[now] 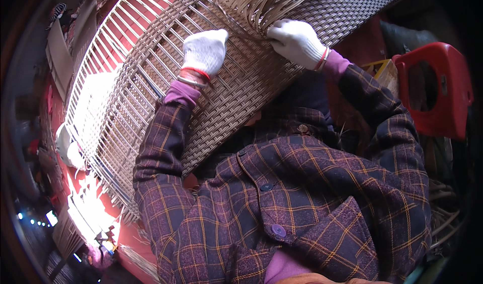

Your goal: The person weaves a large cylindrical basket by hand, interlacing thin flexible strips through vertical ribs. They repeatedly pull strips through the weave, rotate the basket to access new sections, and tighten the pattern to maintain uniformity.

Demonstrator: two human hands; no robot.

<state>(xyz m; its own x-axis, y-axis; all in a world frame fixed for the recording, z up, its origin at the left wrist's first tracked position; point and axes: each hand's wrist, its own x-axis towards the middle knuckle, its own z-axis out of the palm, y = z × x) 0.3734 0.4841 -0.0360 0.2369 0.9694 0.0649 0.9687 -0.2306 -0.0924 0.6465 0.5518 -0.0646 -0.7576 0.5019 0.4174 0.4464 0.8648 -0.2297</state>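
Note:
A wicker panel [226, 103] in brown-grey synthetic strips lies slanted across my lap, its weave close on the near and right parts. Toward the left, bare metal rods [151, 65] of its frame show between the strips. My left hand [205, 52], in a white knit glove, is closed in a fist above the rods; what it holds, if anything, is hidden. My right hand [297, 42], gloved alike, is pinched on a thin strip [255, 38] at the panel's upper middle. Beside it, a loose bundle of shiny tan strips [271, 5] spreads over the panel.
Another rod frame [100, 48] lies beyond the panel on the left, partly in glaring sunlight. A red plastic stool [443, 90] stands at the right, next to a yellow-edged box [380, 73]. Loose strips lie at the lower right.

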